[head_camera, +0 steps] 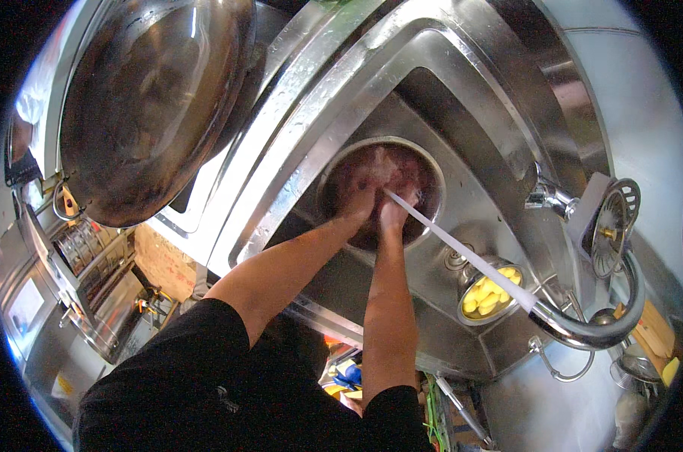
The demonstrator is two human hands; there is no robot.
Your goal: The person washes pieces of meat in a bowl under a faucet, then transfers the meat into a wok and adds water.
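Observation:
A round metal bowl (pixel 442 198) stands in a stainless steel sink (pixel 460 164), holding reddish water and what looks like dark red pieces, too murky to name. Both forearms reach down into it. My left hand (pixel 364 195) is partly under the water on the bowl's left side; its fingers are hidden. Close beside it, my right hand (pixel 397 210) is wet, its fingertips also hidden in the water. A stream of water (pixel 460 248) runs from the curved faucet (pixel 584 333) into the bowl by my right hand. Whether either hand grips something cannot be seen.
A metal pot with peeled yellow pieces, likely potatoes (pixel 488 294), stands tilted in the sink beside the drain (pixel 459 257). A large dark wok (pixel 155 107) is at the upper left. A metal strainer disc (pixel 616 226) is near the wall tap (pixel 550 198).

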